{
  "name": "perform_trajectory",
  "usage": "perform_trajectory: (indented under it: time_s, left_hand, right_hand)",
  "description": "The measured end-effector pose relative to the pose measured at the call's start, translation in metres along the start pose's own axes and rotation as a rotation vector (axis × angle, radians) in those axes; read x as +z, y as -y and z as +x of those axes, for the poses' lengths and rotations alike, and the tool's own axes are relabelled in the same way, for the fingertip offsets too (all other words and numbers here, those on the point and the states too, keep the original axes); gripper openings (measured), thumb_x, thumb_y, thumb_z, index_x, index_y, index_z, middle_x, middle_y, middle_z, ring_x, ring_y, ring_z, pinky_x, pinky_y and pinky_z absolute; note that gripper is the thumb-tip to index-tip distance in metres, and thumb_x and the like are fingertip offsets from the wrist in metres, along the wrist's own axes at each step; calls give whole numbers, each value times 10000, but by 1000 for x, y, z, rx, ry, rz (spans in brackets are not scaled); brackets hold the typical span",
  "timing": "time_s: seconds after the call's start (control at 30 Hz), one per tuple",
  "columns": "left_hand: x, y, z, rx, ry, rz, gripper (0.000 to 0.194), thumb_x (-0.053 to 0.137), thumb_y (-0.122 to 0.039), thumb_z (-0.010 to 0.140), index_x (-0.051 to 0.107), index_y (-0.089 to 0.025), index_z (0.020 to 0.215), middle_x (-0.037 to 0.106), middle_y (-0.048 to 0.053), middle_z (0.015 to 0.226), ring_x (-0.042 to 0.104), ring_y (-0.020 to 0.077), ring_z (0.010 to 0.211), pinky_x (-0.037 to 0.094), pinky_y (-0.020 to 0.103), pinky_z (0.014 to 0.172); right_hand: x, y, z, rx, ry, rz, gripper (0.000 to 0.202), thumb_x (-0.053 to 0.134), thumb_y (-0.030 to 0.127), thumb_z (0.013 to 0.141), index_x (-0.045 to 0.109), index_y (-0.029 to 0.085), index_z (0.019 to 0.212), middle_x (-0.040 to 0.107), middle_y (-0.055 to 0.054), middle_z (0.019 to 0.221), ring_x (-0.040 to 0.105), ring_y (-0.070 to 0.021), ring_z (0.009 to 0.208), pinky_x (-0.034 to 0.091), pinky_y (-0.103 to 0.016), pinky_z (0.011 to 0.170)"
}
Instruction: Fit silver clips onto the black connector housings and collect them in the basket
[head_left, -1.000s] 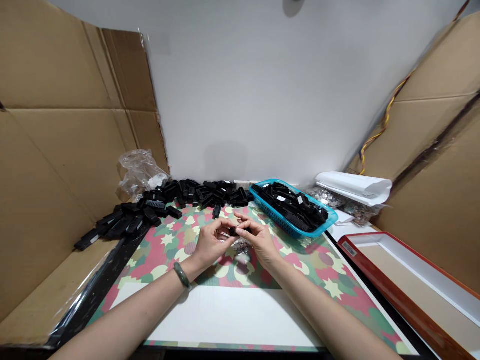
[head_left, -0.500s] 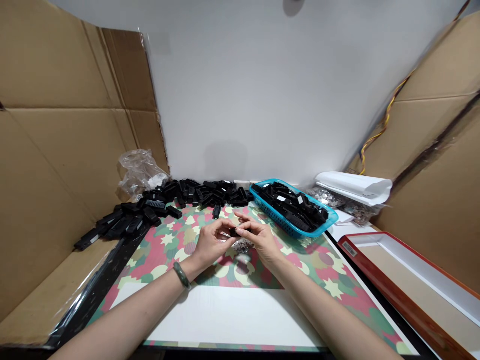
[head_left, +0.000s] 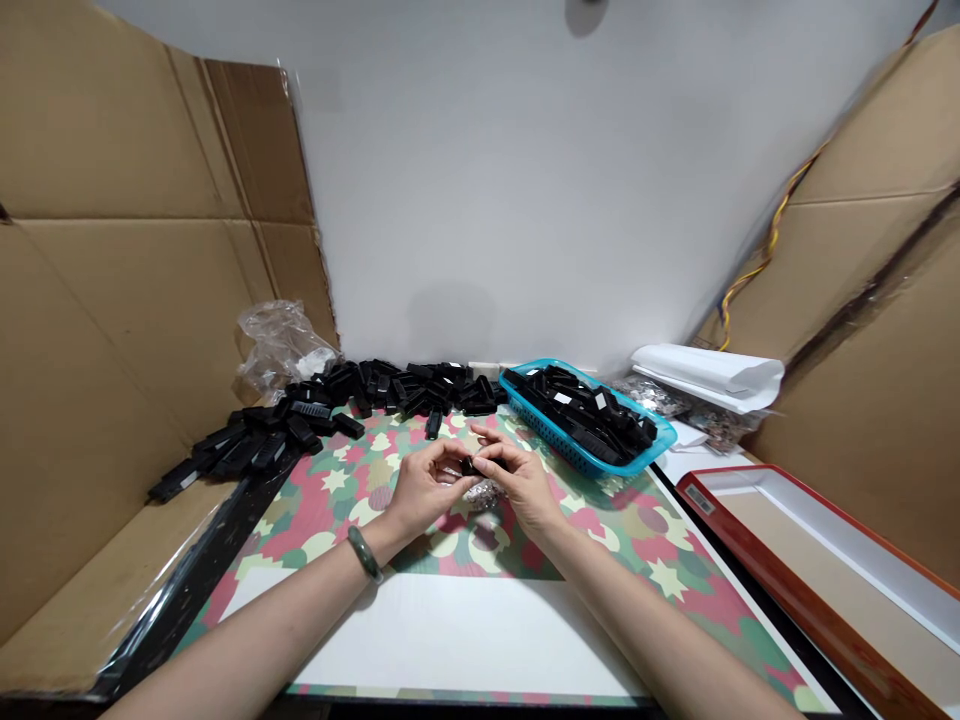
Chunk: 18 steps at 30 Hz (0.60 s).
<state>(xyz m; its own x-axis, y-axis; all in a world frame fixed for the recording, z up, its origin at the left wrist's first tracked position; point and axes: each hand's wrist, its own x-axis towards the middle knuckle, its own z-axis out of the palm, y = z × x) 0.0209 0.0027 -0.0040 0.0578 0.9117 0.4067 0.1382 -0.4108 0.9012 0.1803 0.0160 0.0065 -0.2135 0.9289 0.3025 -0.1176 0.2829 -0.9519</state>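
Observation:
My left hand [head_left: 431,480] and my right hand [head_left: 521,482] meet over the middle of the patterned mat [head_left: 337,520]. Between their fingertips they pinch a small black plastic piece [head_left: 470,465], mostly hidden by the fingers. A small heap of shiny metal bits [head_left: 485,494] lies on the mat just below the fingers. Beyond the hands, a lone black plastic casing [head_left: 433,423] rests on the mat in front of a long pile of similar black casings [head_left: 405,388].
A blue basket [head_left: 547,437] of black parts stands at back right. Beside it are bags of metal bits [head_left: 720,425] under white wrapping [head_left: 705,372]. A red-edged box lid [head_left: 795,540] lies at right, a cardboard wall [head_left: 112,300] at left. White paper [head_left: 450,630] covers the mat's front.
Both hands stay in nearly the same place, still pinching the black piece. The fingers have shifted only very slightly.

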Motion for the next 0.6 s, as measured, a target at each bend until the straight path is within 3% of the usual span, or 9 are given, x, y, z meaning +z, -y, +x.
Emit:
perform_trajectory:
  time_s: [0.43,0.6]
  left_hand:
    - [-1,2,1,9,7,-15,200,769,-205,708,664,-155,871,729,49,831,704,168,743,573,258,675]
    - [-2,5,1,31,28,-18,188,761,-228,733,685,-150,886,733,69,875,705,184,785,578,276,692]
  right_hand:
    - [-6,-3,2,31,34,-35,235,836,471,680,786,250,744,643,-97,1295,532,-327,1276,399,-495,1059]
    - [-8,6,1,-51,52,-156,193,817,445,717,787,255,735,650,-92,1287,535,-314,1269,363,-485,1090]
